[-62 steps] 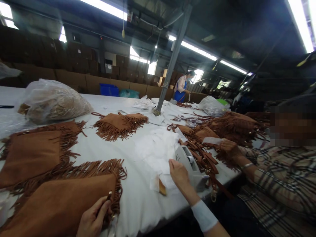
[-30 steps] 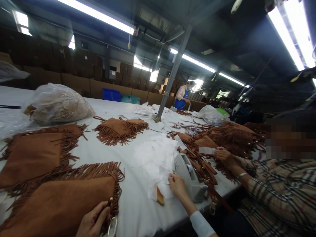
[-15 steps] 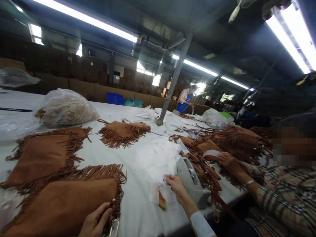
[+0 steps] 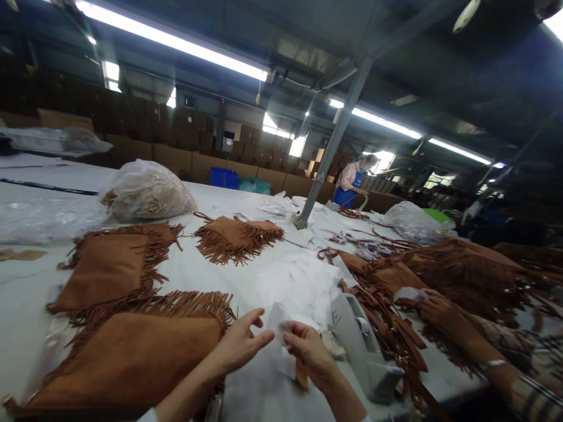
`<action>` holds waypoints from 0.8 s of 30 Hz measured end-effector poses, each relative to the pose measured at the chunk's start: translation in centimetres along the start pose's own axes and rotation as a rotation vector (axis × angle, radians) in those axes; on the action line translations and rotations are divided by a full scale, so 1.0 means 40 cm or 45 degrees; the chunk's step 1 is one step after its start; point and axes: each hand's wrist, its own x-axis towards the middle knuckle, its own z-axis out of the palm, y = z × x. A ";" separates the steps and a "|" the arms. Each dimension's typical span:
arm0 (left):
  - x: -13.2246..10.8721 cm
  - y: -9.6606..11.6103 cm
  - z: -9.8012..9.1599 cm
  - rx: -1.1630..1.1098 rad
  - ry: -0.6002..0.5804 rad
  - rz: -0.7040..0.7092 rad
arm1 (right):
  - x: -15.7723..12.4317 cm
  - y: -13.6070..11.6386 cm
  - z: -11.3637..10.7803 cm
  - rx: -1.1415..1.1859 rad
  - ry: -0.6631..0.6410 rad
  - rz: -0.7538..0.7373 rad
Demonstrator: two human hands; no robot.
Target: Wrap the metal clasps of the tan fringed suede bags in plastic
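Observation:
My right hand [image 4: 310, 354] pinches a thin white sheet of tissue paper [image 4: 276, 319] between thumb and fingers. Close to its other side is my left hand [image 4: 241, 343], thumb and forefinger spread apart with nothing between them. Under my left forearm lies a brown suede-like bag [image 4: 132, 351] with a long fringe. A loose pile of white tissue sheets [image 4: 294, 275] lies just beyond my hands. To the right of my right hand stands a grey tape dispenser [image 4: 358, 346]. Below that hand, a small yellowish-brown piece [image 4: 301, 375] shows partly.
More fringed bags [image 4: 108, 264] lie at the left and centre. Brown straps [image 4: 398, 328] with metal clips heap beside the dispenser. A co-worker's hand [image 4: 444, 310] holds white paper at the right. A metal post [image 4: 328, 152] rises from the table behind a stuffed plastic bag [image 4: 149, 190].
My left hand has let go of the near bag's metal fitting and moved up and right, opening beside the paper. My right hand has raised the tissue sheet. The view has swung left.

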 end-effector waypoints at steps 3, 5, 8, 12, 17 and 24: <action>0.061 -0.006 0.067 -0.010 -0.108 -0.065 | -0.024 -0.012 0.005 0.016 0.001 -0.012; 0.087 -0.029 0.091 0.033 -0.055 -0.082 | -0.044 -0.015 -0.012 0.061 0.081 0.018; 0.122 -0.058 0.100 0.091 0.008 -0.108 | -0.074 -0.006 -0.038 0.232 0.198 0.119; 0.157 -0.059 0.059 0.115 0.059 -0.091 | -0.098 0.025 -0.040 0.346 0.236 0.176; 0.073 -0.056 -0.100 0.165 0.125 -0.032 | -0.106 0.071 -0.011 0.408 0.267 0.208; -0.202 -0.087 -0.212 0.402 0.018 -0.092 | -0.078 0.135 0.079 0.445 0.291 0.288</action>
